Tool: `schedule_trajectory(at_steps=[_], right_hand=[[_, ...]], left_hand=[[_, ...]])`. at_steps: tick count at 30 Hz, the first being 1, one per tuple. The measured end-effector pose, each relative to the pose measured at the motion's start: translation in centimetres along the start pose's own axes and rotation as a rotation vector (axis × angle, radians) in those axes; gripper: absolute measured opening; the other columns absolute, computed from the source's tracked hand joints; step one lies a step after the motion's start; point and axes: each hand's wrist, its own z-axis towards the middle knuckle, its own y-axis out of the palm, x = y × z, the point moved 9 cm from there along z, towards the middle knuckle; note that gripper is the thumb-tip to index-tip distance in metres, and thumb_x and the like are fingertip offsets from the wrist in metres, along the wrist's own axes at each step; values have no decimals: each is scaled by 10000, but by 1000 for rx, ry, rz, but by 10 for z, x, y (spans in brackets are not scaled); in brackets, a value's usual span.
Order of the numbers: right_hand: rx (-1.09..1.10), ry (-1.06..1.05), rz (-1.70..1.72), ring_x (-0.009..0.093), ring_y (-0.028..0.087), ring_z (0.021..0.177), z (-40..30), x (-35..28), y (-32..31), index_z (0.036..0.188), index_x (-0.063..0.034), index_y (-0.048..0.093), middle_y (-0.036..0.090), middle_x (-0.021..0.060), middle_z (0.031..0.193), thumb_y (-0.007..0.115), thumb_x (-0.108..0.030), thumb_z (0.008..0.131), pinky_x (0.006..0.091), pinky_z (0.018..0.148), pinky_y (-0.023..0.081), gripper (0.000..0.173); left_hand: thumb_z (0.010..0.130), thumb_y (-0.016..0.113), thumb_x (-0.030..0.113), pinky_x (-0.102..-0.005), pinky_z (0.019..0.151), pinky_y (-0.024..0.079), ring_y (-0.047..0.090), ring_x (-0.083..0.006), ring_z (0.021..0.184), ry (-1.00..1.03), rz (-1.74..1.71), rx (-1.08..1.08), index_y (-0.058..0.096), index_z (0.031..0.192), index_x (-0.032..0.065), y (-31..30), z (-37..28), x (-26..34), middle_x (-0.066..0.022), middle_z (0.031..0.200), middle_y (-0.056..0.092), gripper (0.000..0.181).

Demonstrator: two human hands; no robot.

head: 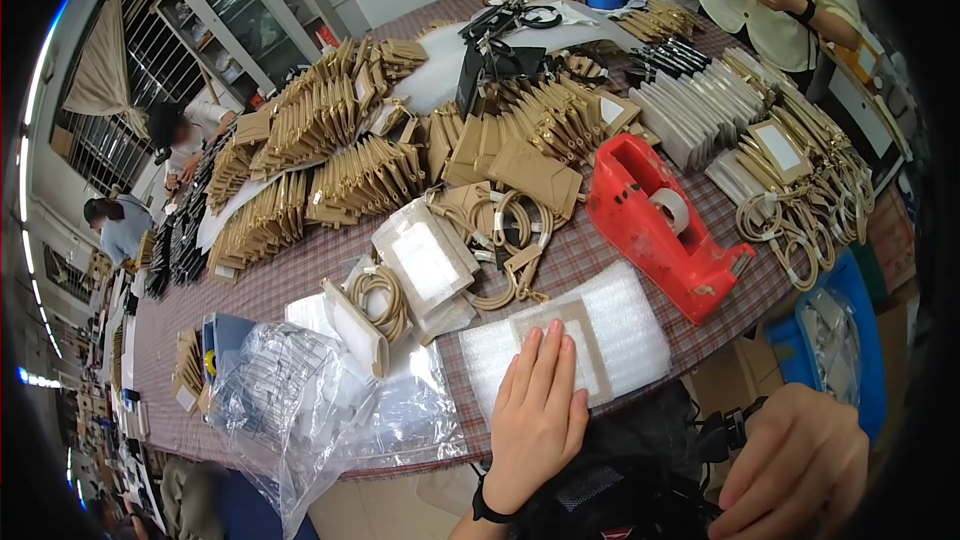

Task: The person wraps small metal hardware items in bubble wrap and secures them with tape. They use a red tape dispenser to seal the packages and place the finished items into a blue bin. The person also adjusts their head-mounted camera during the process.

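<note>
My left hand (536,405) lies flat, fingers stretched out, on a tan flat case (592,349) with a pale window. Under the case is a white foam sheet (630,315) at the table's near edge. My right hand (799,457) is raised off the table at the lower right, its fingers curled; whether anything is in them is hidden. Left of the foam sit wrapped tan cases (424,259) and a case with a coiled tan cord (379,300). A red tape dispenser (652,225) with a tape roll (670,210) stands beyond the foam's right end.
Rows of tan cases (367,180) cover the table's far side. Clear plastic bags (300,397) hang over the near left edge. Wrapped stacks (697,116) and corded cases (810,187) lie right, above a blue bin (862,345). A person (787,0) stands across the table.
</note>
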Motion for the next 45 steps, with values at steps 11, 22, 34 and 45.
schedule_trajectory(at_steps=[11,22,34,45], right_hand=[[-84,15,70,131,661,675,3,-2,-8,1025,-258,753,711,43,809,632,2,925,244,614,516,304],[207,-64,14,143,598,616,-3,-7,-4,968,-239,741,689,31,767,632,-24,915,266,657,499,247],[220,677,-621,335,677,959,-93,116,-2,1170,-60,740,711,122,1084,718,-83,846,435,820,551,326],[55,630,-935,307,658,1081,-112,141,34,1197,-157,789,650,126,1280,757,-194,851,424,892,515,349]], left_hand=[[934,636,165,-503,1152,411,465,-427,1447,18,6,-24,555,1445,-65,3,4,3,-226,1556,503,566],[928,641,170,-504,1159,407,457,-448,1447,21,26,-14,561,1433,-73,1,2,5,-239,1542,513,566],[969,617,179,-501,1178,387,409,-465,1479,11,9,-40,516,1459,-90,0,1,5,-263,1569,471,567],[969,586,12,-519,1214,328,323,-528,1504,-93,-328,-8,270,1563,-156,-6,-3,-19,-327,1630,333,694]])
